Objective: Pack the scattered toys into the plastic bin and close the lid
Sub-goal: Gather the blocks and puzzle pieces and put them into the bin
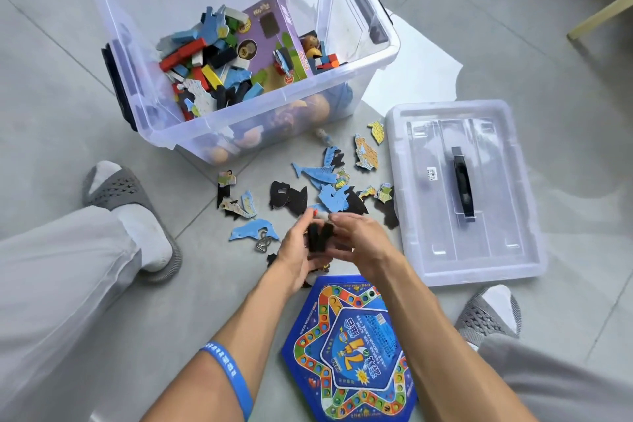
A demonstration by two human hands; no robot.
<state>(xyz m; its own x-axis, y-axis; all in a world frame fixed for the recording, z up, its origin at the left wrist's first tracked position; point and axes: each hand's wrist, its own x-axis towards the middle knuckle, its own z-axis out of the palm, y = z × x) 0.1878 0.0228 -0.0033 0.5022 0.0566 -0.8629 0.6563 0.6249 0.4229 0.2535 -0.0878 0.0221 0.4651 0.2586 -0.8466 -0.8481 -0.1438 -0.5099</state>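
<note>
Bin [359,75] is clear, glossy plastic, and so is its lid [513,250], with a black plastic handle [463,181]. The puzzle pieces [322,175] look like matt card with black backs. My game board [352,353] is shiny printed cardboard. Floor [51,79] is smooth grey tile, slippers [123,188] look like perforated rubbery foam.

Lit brightly and evenly by soft daylight. Glaring white off the floor [416,55] just behind the plastic bin [359,75]. Casting only faint, soft shadows. Blurring slightly around the left hand [297,252] and right hand [359,236]. Bending straight lines outward toward the edges.
</note>
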